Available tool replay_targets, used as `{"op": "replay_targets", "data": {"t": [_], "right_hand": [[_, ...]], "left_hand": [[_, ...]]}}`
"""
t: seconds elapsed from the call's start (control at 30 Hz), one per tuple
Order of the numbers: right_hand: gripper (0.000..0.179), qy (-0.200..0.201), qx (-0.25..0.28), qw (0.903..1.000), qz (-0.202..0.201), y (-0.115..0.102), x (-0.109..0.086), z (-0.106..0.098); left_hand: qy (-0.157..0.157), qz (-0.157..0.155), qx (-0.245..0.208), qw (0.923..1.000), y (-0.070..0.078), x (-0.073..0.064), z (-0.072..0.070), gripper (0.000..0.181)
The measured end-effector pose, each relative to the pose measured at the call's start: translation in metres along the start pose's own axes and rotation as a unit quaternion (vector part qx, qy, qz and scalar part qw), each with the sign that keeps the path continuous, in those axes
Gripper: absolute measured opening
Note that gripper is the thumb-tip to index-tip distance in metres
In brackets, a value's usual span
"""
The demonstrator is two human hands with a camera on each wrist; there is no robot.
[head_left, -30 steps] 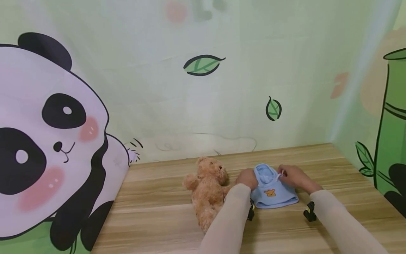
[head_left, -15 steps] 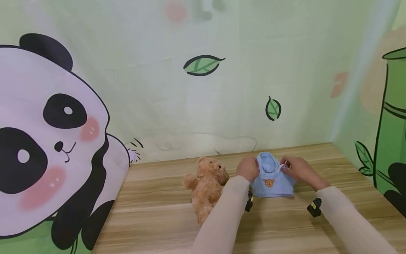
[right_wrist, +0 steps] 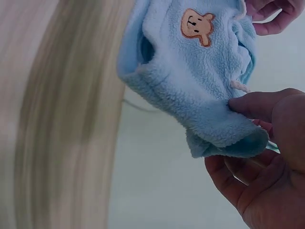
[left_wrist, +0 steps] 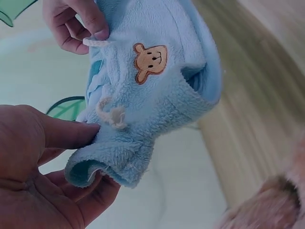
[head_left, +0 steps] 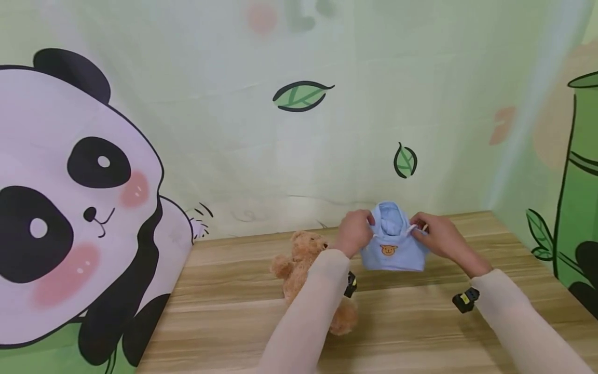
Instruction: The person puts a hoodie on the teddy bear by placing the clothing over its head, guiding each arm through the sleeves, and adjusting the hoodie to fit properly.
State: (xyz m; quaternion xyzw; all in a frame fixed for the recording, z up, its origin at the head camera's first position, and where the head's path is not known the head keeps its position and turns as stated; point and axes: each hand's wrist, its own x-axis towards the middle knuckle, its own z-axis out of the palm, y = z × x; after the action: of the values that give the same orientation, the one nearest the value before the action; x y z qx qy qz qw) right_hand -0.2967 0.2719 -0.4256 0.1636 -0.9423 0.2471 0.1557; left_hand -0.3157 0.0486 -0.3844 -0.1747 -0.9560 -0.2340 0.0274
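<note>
Near the hoodie (head_left: 394, 255), teddy bear (head_left: 296, 272) (sleeve (head_left: 306, 314) across).

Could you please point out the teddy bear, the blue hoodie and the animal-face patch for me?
Teddy bear (head_left: 294, 278): head view, on its torso.
Blue hoodie (head_left: 405, 256): head view, on its lower front, beside the patch.
Animal-face patch (left_wrist: 152, 60): left wrist view, on the middle of the face.

A smiling panda (head_left: 89, 214) fills 9 o'clock on a pale green backdrop (head_left: 224, 135), printed with a large leaf (head_left: 301, 97) at 12, a smaller leaf (head_left: 405, 161) between 2 and 3, and a bamboo stalk (head_left: 581, 208) at 3; a wood-grain table (head_left: 210, 322) spreads at 6.
</note>
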Motion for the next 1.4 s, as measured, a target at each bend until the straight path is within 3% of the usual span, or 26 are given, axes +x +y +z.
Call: {"op": "replay_targets", "data": {"t": [0.13,0.37,0.7,1.03,1.4], "right_hand": [[0.013,0.020,-0.009,0.9998,-0.003,-0.012,0.004,-0.004],[0.017,0.018,0.000,0.9998,0.003,-0.037,0.009,-0.012],[0.017,0.024,0.025,0.9993,-0.014,-0.063,0.014,-0.012],[0.015,0.016,0.063,0.9973,-0.035,-0.079,0.021,0.006],[0.016,-0.013,0.103,0.9936,-0.046,-0.096,0.028,0.034]], "left_hand": [[0.007,0.009,-0.003,0.9999,-0.003,-0.005,-0.016,0.018],[0.035,0.043,0.020,0.9983,-0.014,-0.016,-0.039,0.015],[0.035,0.063,0.001,0.9974,-0.031,-0.034,-0.063,0.014],[0.044,0.082,-0.016,0.9955,-0.052,-0.050,-0.083,0.016],[0.039,0.066,-0.030,0.9967,-0.090,-0.061,-0.090,0.015]]}}
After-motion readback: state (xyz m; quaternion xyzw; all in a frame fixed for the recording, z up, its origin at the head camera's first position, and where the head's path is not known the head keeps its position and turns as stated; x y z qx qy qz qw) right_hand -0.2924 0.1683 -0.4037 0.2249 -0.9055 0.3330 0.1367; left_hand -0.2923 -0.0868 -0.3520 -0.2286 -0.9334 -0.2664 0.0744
